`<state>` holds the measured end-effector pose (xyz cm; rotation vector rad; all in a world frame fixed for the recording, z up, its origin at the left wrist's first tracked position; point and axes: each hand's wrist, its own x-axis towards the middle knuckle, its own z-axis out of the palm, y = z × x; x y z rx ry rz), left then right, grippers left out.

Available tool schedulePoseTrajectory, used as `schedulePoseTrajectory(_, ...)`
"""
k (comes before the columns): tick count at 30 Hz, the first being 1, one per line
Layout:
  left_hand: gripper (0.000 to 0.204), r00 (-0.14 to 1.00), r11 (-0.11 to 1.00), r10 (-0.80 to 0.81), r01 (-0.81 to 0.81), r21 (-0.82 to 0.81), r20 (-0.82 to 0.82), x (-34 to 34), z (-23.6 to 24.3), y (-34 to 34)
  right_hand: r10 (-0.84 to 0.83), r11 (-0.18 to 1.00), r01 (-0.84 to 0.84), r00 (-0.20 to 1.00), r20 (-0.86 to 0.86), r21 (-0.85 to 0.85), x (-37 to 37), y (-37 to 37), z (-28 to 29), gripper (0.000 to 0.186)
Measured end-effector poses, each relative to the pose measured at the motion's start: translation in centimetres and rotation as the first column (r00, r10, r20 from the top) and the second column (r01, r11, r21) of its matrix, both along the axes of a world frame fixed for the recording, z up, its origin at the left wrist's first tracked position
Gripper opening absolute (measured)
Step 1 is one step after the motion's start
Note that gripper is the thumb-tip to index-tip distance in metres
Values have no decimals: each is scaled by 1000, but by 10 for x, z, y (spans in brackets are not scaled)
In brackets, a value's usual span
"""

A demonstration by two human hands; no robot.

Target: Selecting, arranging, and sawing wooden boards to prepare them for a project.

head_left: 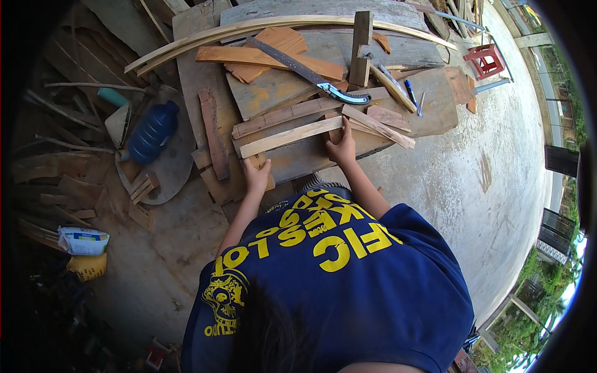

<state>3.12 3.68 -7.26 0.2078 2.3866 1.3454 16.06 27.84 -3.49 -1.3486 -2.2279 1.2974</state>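
A pale wooden strip [291,133] lies crosswise on the plank bench top between my hands. My left hand [256,174] grips its left end, along with a short tan block beneath it. My right hand [341,146] grips the right end beside another short block, thumb upward. Just behind the strip is a longer reddish batten [277,119], and to its right a second short strip [377,126] lies at a slant. A folding saw [344,94] rests beyond these, its blade over orange boards [255,56]. A blue pen [410,91] lies to the right.
The bench [435,109] holds more offcuts, long curved slats [186,45] and an upright post [360,46]. At left are scrap wood, a blue water jug [152,132] and sacks [84,241]. A red stool [485,60] stands back right on the concrete floor.
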Motion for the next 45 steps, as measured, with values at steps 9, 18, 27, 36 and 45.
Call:
schedulePoseTrajectory(9, 88, 992, 999, 37, -36, 7, -119, 5, 15, 5, 63, 998, -62, 998, -24, 28, 8, 15, 2, 80)
schedulePoseTrajectory(18, 81, 972, 998, 25, -38, -49, -233, -9, 30, 10, 45, 999, -44, 997, -58, 21, 11, 18, -1, 71)
schedulePoseTrajectory(27, 79, 963, 992, 50, -78, -98, -265, 1, 28, 18, 52, 998, -51, 998, -32, 45, -4, 33, -8, 76)
schedulePoseTrajectory(36, 71, 949, 989, 142, -144, 12, -282, -5, 22, 17, 63, 996, -62, 998, -18, 62, -4, 28, 0, 71)
schedulePoseTrajectory(45, 75, 951, 983, 113, -150, -110, -289, -15, 41, 23, 109, 991, -99, 988, -107, 94, -5, 33, -4, 70)
